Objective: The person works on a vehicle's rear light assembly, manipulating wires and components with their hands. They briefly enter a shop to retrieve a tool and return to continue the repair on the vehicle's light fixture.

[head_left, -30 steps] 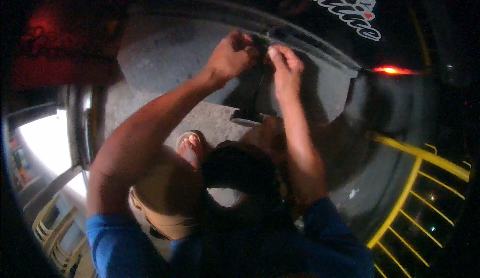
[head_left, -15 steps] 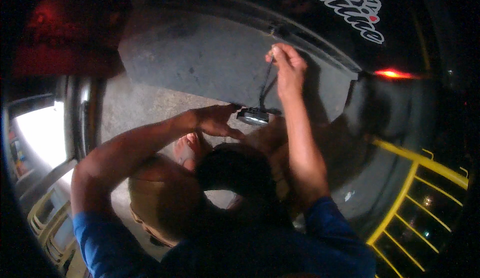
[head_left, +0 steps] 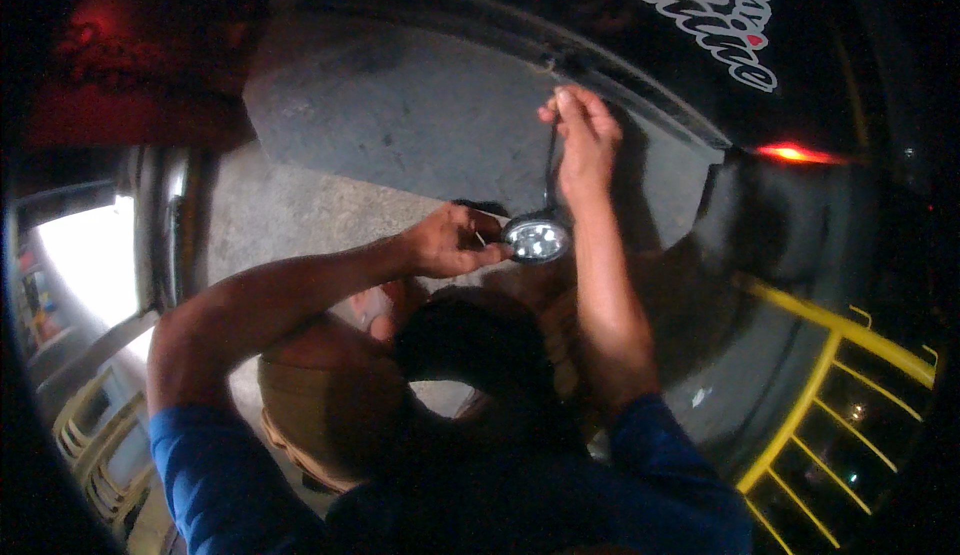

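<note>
A small round lamp (head_left: 539, 242) with a black rim and bright faceted lens hangs in front of me at the middle. My left hand (head_left: 457, 241) is closed on its left edge, thumb and fingers pinching the rim. From the lamp a black cable (head_left: 551, 160) runs upward to my right hand (head_left: 585, 135). The fingertips of that hand pinch the cable's upper end, keeping it taut. A thin pale strip shows by my left fingers; I cannot make out what it is.
Beyond my hands lies a dark grey flat panel (head_left: 370, 115) over a concrete floor (head_left: 300, 195). A dark vehicle body with lettering and a lit red lamp (head_left: 797, 153) stands behind it. At right is a yellow metal frame (head_left: 800, 415); pale chairs (head_left: 105, 465) stand at left.
The lamp has turned so its lens faces up toward me and shifted slightly right. My left hand has gone from spread beside it to gripping its edge. My right hand has barely moved.
</note>
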Motion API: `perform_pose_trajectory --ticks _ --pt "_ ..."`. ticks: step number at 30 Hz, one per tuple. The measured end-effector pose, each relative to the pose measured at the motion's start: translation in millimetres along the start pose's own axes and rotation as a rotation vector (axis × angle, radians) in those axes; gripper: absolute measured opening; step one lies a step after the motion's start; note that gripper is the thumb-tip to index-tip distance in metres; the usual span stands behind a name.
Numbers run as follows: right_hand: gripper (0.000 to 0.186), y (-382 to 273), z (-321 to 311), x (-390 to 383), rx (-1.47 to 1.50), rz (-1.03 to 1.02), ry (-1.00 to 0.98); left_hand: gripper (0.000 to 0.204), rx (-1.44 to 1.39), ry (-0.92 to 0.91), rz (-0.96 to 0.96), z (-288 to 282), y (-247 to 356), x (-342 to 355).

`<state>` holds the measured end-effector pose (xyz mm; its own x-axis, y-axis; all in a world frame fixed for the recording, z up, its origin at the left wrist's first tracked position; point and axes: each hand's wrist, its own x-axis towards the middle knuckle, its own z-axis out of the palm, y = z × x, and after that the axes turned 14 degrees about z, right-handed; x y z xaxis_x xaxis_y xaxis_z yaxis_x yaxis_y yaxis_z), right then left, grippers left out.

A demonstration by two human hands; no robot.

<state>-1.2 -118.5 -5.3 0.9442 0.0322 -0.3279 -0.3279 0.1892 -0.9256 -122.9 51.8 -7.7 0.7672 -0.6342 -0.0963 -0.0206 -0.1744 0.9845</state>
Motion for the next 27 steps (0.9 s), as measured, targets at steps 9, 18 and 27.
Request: perform_pose_trajectory --ticks 9,18,27 --pt "0.013 8.6 -0.9 1.5 -0.005 -0.114 -0.024 0.030 0.215 0.237 -0.137 -61.1 59.6 -2.5" --pt "0.014 14.8 4.3 -2.8 -0.107 -0.259 0.014 0.036 0.381 0.475 0.002 -96.5 32.2 9.1" --pt "0.014 12.6 8.0 -5.2 -0.152 -0.262 0.066 0.027 -0.252 0.543 0.057 -101.2 8.9 100.9"
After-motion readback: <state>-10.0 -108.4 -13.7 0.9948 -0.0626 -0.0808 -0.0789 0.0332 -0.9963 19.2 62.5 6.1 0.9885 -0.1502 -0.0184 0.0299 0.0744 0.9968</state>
